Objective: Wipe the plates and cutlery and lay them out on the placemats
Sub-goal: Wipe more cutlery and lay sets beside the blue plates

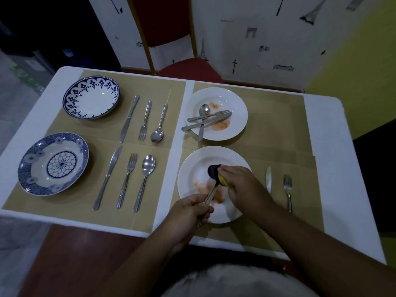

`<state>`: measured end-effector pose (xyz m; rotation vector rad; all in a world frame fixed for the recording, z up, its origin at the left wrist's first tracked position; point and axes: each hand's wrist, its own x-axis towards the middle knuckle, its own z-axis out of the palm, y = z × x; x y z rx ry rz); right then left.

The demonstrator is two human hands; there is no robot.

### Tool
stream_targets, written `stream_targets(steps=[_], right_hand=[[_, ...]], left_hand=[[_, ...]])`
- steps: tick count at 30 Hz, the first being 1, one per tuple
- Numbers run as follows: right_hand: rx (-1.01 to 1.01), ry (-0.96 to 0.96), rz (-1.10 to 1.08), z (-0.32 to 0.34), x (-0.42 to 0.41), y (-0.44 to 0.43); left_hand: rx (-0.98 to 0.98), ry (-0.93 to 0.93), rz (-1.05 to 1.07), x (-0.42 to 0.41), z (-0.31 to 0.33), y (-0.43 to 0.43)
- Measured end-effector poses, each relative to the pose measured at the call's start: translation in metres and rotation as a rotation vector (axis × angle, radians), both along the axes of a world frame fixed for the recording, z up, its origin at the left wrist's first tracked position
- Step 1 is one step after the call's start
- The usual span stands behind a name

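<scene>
Lower centre: left hand [188,207] pinches a spoon handle [211,195]; right hand [242,183] is closed around a dark-and-yellow cloth [216,174] wrapped over the spoon's bowl, above a stained white plate [192,166]. Just right: one knife [268,180], one fork [288,189], bare placemat [304,211] beyond them to the table edge [347,211]. Upper right: second soiled plate [235,103] holding three crossed utensils. Left half: two blue-patterned plates [32,168], six laid-out utensils. Plates total: four.
</scene>
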<state>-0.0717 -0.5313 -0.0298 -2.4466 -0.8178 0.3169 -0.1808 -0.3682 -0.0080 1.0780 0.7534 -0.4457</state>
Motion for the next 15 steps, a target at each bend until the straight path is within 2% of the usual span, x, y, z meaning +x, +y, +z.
stream_targets(steps=[4,9,15], right_hand=[[0.063,0.079,-0.107,0.001,0.004,-0.012],[0.003,-0.031,0.126,0.003,-0.018,-0.005],[-0.025,0.024,-0.069,0.004,0.004,-0.007]], left_hand=[[0.042,0.009,-0.038,-0.006,-0.001,0.008],[0.044,-0.013,-0.115,-0.001,0.0,0.011],[0.177,0.011,-0.132,0.0,-0.005,0.005]])
